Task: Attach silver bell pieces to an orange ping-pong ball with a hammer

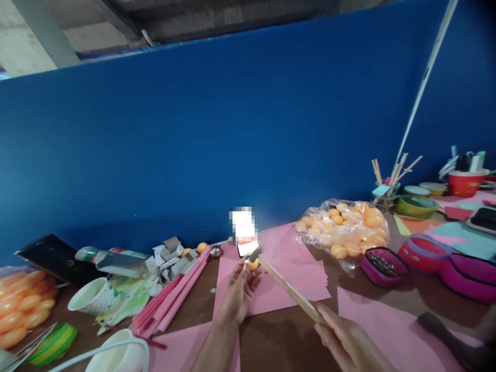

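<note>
My left hand (241, 294) is closed around a small orange ball (251, 264), holding it up between the fingertips above pink paper (271, 289). In my right hand (341, 336) is the lower end of a hammer (290, 292) with a long, pale wooden handle. Its small dark head is at the ball and appears to touch it; the exact contact is too small to make out. Just behind the ball, a phone (248, 249) with a bright, partly blurred screen leans near the blue wall.
A clear bag of orange balls (344, 230) lies right of the paper, near a magenta pouch of small metal pieces (383, 266). To the left are pink strips (174, 299), a paper cup (95, 297), a clear bottle (116, 261) and another ball bag (23, 305). A blue partition (232, 129) stands behind.
</note>
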The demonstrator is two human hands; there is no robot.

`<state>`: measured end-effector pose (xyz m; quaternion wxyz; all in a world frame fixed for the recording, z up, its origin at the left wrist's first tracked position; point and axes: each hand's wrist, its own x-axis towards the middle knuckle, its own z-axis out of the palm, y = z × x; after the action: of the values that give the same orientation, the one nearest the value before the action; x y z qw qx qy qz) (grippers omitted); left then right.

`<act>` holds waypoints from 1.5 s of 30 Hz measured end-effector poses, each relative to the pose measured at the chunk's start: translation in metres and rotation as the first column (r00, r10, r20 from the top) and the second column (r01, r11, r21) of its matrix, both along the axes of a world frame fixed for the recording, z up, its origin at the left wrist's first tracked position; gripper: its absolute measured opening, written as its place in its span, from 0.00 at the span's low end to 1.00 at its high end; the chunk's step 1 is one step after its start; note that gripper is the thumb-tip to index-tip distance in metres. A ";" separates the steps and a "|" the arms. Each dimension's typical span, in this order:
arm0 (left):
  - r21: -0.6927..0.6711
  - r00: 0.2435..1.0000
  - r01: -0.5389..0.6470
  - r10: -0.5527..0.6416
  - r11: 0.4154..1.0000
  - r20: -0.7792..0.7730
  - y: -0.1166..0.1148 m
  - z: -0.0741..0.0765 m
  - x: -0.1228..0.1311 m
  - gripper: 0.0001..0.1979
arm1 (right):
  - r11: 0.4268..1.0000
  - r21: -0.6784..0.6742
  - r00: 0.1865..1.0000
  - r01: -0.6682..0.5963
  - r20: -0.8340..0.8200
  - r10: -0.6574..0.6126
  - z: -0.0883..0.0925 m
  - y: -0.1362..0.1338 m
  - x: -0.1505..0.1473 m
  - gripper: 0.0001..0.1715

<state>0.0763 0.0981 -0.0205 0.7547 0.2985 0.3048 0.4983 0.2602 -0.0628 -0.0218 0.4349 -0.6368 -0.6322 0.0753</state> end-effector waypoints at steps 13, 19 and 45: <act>0.010 0.999 0.013 -0.014 1.000 0.046 0.000 0.001 0.000 0.19 | 1.000 -0.005 1.000 -0.016 -0.007 0.016 -0.002 -0.002 0.002 0.20; 0.009 0.999 0.005 -0.006 1.000 0.044 0.001 0.000 0.000 0.26 | 0.997 -0.032 0.998 -0.065 -0.009 0.064 0.000 -0.002 0.003 0.19; -0.023 0.998 -0.006 0.008 1.000 0.061 0.005 -0.005 0.000 0.21 | 0.998 -0.046 0.998 -0.046 0.035 0.048 -0.007 -0.009 0.005 0.17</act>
<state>0.0761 0.1029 -0.0257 0.7654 0.2732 0.2883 0.5064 0.2648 -0.0722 -0.0287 0.4069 -0.6326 -0.6530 0.0881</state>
